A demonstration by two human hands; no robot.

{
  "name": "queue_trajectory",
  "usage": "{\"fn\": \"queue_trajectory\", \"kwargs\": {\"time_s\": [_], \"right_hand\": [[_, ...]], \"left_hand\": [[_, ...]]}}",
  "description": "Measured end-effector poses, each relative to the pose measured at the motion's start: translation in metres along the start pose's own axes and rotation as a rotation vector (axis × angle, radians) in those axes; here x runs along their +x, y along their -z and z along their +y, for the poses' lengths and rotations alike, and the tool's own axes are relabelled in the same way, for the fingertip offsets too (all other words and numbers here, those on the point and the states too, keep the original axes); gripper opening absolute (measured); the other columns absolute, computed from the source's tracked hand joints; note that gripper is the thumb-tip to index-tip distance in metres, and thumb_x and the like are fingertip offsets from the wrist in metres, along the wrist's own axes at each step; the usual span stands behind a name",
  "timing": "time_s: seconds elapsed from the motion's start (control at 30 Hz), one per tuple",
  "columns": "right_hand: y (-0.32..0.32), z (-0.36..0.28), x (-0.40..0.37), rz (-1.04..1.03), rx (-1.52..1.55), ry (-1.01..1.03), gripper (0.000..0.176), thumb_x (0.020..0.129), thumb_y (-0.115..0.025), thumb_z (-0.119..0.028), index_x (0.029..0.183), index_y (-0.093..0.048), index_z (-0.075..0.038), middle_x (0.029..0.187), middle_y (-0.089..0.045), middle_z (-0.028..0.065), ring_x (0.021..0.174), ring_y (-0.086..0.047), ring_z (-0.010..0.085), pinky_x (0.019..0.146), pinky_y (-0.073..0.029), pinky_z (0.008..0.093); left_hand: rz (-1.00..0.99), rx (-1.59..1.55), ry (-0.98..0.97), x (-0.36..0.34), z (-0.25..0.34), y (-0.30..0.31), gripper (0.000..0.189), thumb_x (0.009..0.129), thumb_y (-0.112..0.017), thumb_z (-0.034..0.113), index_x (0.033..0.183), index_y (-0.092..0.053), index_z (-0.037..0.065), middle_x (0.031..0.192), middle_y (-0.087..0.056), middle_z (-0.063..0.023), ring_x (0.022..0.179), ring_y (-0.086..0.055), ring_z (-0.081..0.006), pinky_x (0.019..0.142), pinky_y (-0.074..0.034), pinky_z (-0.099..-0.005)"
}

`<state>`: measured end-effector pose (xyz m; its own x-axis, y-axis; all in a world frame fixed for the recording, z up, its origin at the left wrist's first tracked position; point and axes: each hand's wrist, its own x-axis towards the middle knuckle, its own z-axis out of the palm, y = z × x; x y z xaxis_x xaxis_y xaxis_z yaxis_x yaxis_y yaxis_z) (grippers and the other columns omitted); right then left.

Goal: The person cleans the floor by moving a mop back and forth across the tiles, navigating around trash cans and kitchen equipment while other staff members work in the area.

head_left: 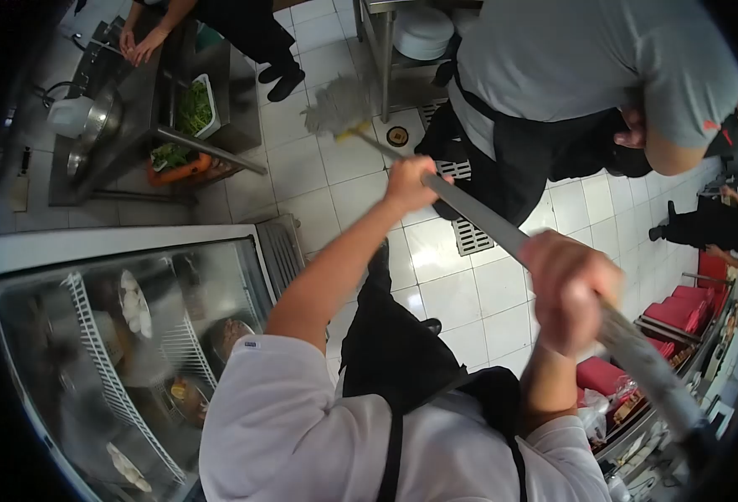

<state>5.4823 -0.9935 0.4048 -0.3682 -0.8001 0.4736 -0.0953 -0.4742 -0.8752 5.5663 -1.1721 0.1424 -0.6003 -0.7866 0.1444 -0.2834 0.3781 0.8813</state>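
A long mop handle (pixel 482 217) crosses the view from the lower right to the upper centre. My left hand (pixel 412 184) is wrapped round it near the middle. Closer to the camera, my right hand (pixel 574 289) grips the same handle, slightly blurred. The grey mop head (pixel 339 107) rests on the white tiled floor at the far end, beside a small round drain (pixel 397 136).
A person in a grey shirt (pixel 586 58) stands close at the upper right. Another person's hands (pixel 144 43) are at a steel counter, upper left. A glass-door fridge (pixel 126 238) stands at left, a crate of greens (pixel 195 109) above it. Red containers (pixel 678 314) line the right side.
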Motion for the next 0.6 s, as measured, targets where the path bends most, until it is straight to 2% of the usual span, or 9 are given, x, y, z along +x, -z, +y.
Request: {"fn": "queue_trajectory", "kwargs": {"time_s": [0.1,0.17,0.23,0.3,0.37,0.4,0.5,0.53,0.6], "right_hand": [[0.039,-0.078,-0.03,0.007,0.117,0.075,0.032,0.089,-0.06,-0.02,0.062,-0.046,-0.011,0.05,-0.047,-0.0014,0.04,-0.046,0.0146,0.046,-0.043,0.0334],[0.061,-0.118,-0.067,0.006,0.136,0.111,0.033,0.091,-0.06,-0.022,0.062,-0.046,-0.012,0.047,-0.047,-0.0047,0.035,-0.046,0.0116,0.039,-0.043,0.0295],[0.076,-0.146,-0.107,-0.02,0.16,0.117,0.043,0.092,-0.069,-0.031,0.06,-0.046,-0.013,0.047,-0.049,-0.0043,0.035,-0.048,0.0111,0.037,-0.045,0.0258],[0.09,-0.163,-0.149,-0.068,0.226,0.134,0.044,0.091,-0.073,-0.031,0.06,-0.049,-0.011,0.048,-0.051,-0.0022,0.037,-0.05,0.0134,0.04,-0.048,0.0289],[0.109,-0.167,-0.182,-0.272,0.324,0.125,0.042,0.09,-0.074,-0.029,0.062,-0.054,-0.006,0.054,-0.055,0.0037,0.044,-0.054,0.0209,0.049,-0.051,0.037],[0.106,-0.168,-0.197,-0.263,0.321,0.136,0.042,0.09,-0.073,-0.028,0.062,-0.053,-0.005,0.054,-0.055,0.0041,0.043,-0.053,0.021,0.049,-0.05,0.0368],[0.102,-0.18,-0.219,-0.303,0.299,0.103,0.043,0.091,-0.072,-0.027,0.062,-0.051,-0.005,0.053,-0.052,0.0042,0.042,-0.05,0.0208,0.048,-0.048,0.036],[0.092,-0.179,-0.235,-0.126,0.274,0.147,0.043,0.091,-0.071,-0.026,0.061,-0.049,-0.005,0.051,-0.05,0.0038,0.042,-0.05,0.0201,0.048,-0.047,0.0352],[0.095,-0.181,-0.243,-0.055,0.25,0.131,0.042,0.09,-0.071,-0.024,0.06,-0.048,-0.005,0.051,-0.05,0.0035,0.041,-0.049,0.02,0.047,-0.046,0.0346]], "left_hand": [[-0.078,-0.146,-0.23,-0.067,0.052,-0.038,0.041,0.071,-0.086,0.028,0.06,-0.054,0.005,0.056,-0.054,-0.0113,0.051,-0.055,-0.0267,0.051,-0.043,-0.0359],[-0.272,-0.191,-0.306,-0.113,0.086,-0.052,0.044,0.075,-0.084,0.03,0.056,-0.052,0.007,0.05,-0.049,-0.0105,0.046,-0.051,-0.0287,0.048,-0.04,-0.0371],[-0.396,-0.157,-0.362,-0.158,0.107,-0.068,0.047,0.079,-0.08,0.031,0.053,-0.048,0.008,0.049,-0.047,-0.0106,0.046,-0.05,-0.0318,0.047,-0.038,-0.0389],[-0.446,-0.14,-0.349,-0.197,0.116,-0.084,0.046,0.082,-0.077,0.027,0.053,-0.046,0.009,0.049,-0.048,-0.0103,0.048,-0.052,-0.0329,0.048,-0.039,-0.0403],[-0.425,-0.131,-0.356,-0.226,0.113,-0.094,0.043,0.081,-0.076,0.023,0.053,-0.046,0.009,0.051,-0.049,-0.0103,0.049,-0.053,-0.0329,0.049,-0.04,-0.0409],[-0.42,-0.141,-0.349,-0.238,0.112,-0.096,0.039,0.079,-0.075,0.018,0.055,-0.046,0.008,0.052,-0.05,-0.0107,0.05,-0.053,-0.0333,0.05,-0.041,-0.0417],[-0.485,-0.064,-0.341,-0.258,0.106,-0.1,0.035,0.079,-0.073,0.023,0.055,-0.051,0.009,0.053,-0.053,-0.0109,0.054,-0.057,-0.0332,0.053,-0.045,-0.0419],[-0.479,-0.075,-0.373,-0.259,0.107,-0.101,0.032,0.077,-0.071,0.018,0.055,-0.05,0.009,0.054,-0.053,-0.0112,0.053,-0.056,-0.0335,0.052,-0.045,-0.0421],[-0.429,-0.086,-0.402,-0.26,0.109,-0.109,0.032,0.076,-0.071,0.018,0.055,-0.05,0.009,0.054,-0.053,-0.0113,0.053,-0.055,-0.0337,0.052,-0.045,-0.0427]]}}
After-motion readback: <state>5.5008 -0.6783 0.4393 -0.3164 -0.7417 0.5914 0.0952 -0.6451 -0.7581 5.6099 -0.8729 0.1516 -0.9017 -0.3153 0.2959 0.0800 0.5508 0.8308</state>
